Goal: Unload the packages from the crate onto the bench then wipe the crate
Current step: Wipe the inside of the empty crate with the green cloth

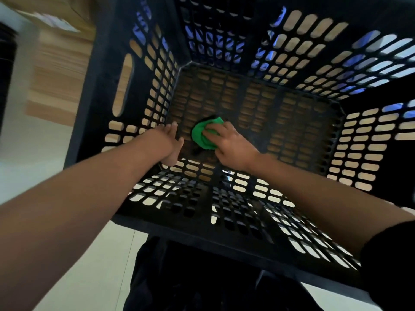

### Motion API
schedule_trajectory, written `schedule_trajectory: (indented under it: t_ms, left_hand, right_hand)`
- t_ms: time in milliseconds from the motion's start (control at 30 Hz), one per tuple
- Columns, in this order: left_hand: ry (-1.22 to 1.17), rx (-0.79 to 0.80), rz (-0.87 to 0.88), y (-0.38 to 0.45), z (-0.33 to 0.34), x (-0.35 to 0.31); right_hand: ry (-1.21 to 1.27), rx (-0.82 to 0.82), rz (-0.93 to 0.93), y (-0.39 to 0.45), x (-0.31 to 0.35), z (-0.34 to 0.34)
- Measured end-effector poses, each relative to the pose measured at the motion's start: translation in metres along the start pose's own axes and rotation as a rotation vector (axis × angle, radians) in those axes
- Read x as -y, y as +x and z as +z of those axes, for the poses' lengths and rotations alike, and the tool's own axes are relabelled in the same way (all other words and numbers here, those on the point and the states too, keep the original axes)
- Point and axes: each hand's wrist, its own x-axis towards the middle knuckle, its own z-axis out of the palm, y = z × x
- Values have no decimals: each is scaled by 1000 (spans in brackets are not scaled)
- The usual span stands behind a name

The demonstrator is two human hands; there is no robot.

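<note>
Pale floor tiles and a wood-grain surface (pixel 60 70) frame the view, with the black slotted crate (pixel 247 234) filling most of it, seen from directly above its open top. No packages show inside; by this evidence the unloading is judged complete and the wiping step is under way. A bunched green cloth (pixel 205 136) lies on the crate floor, toward the near-left corner. The right hand (pixel 233 147) presses on it from the right, its fingers (pixel 221 129) curled over the cloth's upper edge and clamped on the fabric. The left hand (pixel 169 142) reaches down just left of the cloth, apart from it, fingers loosely extended toward the left wall near the floor corner; whether they touch the wall cannot be told.

Governing relation: unwiped floor extends away and to the right of the cloth, along the crate's long axis, so the right hand, already on the cloth, is judged the one to sweep that way.

Concealed or unclear: the floor beneath the cloth and hand; motion blur at upper left; blue shapes behind the far wall slots, unidentifiable; dark clothing below the crate's near rim.
</note>
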Motion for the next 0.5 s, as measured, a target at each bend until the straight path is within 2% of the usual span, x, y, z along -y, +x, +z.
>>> schedule_trajectory:
  t_ms: [167,233,300,400,500]
  left_hand:
    - [-9,8,5,0,1,-1]
    - [-29,18,8,-3,0,-1]
    - [-46,22,7,-7,-2,-1]
    - [-80,39,4,-8,-1,0]
    - [-93,35,-3,-8,0,0]
  right_hand:
    - [32,134,-87,-15,4,3]
    - [83,129,-94,-11,4,-3]
    - [141,19,-26,3,3,-18]
    - [128,-265,130,43,-7,-46]
    - [42,-307,217,86,-11,-58]
